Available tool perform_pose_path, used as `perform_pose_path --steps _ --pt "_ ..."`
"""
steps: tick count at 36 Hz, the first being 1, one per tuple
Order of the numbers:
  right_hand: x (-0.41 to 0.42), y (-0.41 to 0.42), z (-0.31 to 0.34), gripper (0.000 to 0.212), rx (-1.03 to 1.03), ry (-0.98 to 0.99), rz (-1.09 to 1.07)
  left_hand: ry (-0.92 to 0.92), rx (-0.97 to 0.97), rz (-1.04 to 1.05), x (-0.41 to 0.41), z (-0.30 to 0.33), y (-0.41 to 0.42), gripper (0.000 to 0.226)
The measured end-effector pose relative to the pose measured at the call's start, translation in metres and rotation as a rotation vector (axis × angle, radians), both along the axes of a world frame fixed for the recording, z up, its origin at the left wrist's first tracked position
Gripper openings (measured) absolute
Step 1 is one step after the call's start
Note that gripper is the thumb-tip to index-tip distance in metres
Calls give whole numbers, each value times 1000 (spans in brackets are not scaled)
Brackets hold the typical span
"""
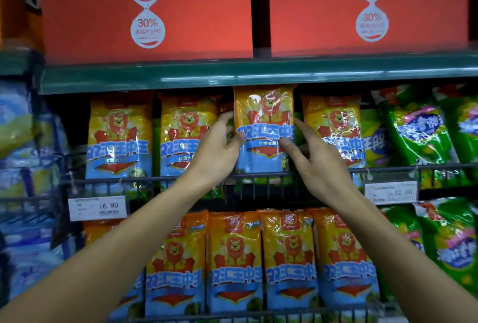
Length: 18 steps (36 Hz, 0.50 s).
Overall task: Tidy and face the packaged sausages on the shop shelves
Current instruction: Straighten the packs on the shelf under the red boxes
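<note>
we see a yellow and blue sausage pack (263, 128) with a lion on it, standing up in the middle row, higher than the packs next to it, its top right under the green shelf edge (258, 73). the left hand (214, 152) holds its left side, thumb on the front and fingers curled round the edge. the right hand (318, 159) holds its right side, thumb pressed on the blue writing, and the other fingers go behind the pack, we think, but they are hard to see. the bottom of the pack sits at the wire rail (258, 175) at the front of that row. two packs of the same kind (152, 136) stand to its left and one more (333, 128) stands to its right, all facing out. below them a lower row of lion packs (261, 263) stands side by side, close together. green packs (424, 131) lean on the right, and blue and white packs (20, 126) are on the left, blurry. a white price tag (97, 208) says 16.90 and another tag (391, 192) on the right says 12.00. up on top stand two big red boxes (147, 9), each with a white 30% mark.
</note>
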State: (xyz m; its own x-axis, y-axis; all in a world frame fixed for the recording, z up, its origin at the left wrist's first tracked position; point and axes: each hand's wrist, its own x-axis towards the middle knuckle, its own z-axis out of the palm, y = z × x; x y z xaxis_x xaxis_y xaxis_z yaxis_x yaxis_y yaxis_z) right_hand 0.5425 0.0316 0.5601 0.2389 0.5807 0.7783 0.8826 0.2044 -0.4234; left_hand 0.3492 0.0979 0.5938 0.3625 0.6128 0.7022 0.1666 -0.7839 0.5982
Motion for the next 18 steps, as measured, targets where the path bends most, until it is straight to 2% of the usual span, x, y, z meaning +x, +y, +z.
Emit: perform_pose_path --steps 3,7,13,15,18 --pt "1 1 -3 73 -26 -55 -72 58 17 26 -3 -2 2 32" --pt "1 1 -6 73 -142 -240 -254 227 49 101 -5 -7 3 15" --pt "4 5 -8 75 -97 -251 -284 258 89 129 -5 -4 -2 15" --pt "3 6 -10 75 -96 -264 -311 267 87 139 -5 -6 3 20" --pt "-1 4 -9 73 -134 -314 -374 313 111 180 -3 -10 7 43"
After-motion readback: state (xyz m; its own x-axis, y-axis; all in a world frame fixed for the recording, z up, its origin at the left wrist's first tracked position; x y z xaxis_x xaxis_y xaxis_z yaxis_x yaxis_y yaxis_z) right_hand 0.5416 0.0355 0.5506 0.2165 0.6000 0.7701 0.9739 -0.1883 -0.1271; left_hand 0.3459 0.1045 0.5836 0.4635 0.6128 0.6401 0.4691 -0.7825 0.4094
